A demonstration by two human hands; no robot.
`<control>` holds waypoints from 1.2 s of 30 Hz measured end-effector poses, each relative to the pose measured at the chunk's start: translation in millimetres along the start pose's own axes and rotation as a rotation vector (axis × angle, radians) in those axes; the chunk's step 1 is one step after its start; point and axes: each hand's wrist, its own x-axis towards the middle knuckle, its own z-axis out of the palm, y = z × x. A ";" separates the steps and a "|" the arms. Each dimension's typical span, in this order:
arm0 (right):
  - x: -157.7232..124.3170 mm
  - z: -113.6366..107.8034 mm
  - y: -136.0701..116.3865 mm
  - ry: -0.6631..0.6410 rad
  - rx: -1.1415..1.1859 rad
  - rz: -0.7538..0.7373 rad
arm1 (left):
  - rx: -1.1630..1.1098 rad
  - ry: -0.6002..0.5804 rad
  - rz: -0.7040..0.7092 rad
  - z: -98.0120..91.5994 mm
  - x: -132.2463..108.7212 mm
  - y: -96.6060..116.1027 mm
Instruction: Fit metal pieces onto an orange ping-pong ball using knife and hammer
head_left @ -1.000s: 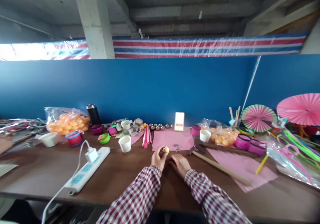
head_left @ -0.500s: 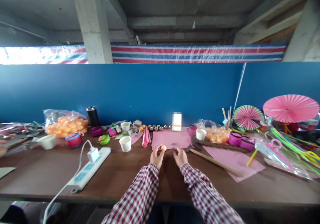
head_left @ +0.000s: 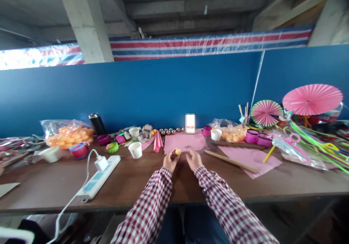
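Note:
My left hand [head_left: 170, 160] pinches a small orange ball [head_left: 178, 152] just above the brown table [head_left: 131, 184], at the near edge of a pink paper sheet [head_left: 184, 141]. My right hand [head_left: 193, 159] is a short way to the right of the ball, fingers curled toward it; whether it holds anything is hidden. Both sleeves are red-and-white plaid. A wooden stick [head_left: 230, 161] lies on the table to the right of my right hand.
A white power strip [head_left: 99, 178] with a plug and cable lies left. White cups [head_left: 135, 150], a bag of orange balls [head_left: 65, 135], a black flask [head_left: 95, 124], pink tape rolls [head_left: 252, 136], pink paper fans [head_left: 312, 99] and green straws [head_left: 313, 142] line the blue partition [head_left: 163, 91].
My head has tilted, so the table sits a little higher and slants. My right hand has drawn closer to the ball in my left hand.

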 end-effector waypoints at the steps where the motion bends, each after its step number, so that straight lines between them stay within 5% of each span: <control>1: -0.3 -0.6 -0.6 0.002 0.008 -0.005 | 0.001 0.005 0.003 -0.6 0.2 0.6; 36: -2.3 -0.8 -5.1 -0.030 0.069 -0.014 | 0.011 0.002 -0.004 -1.6 -1.8 4.7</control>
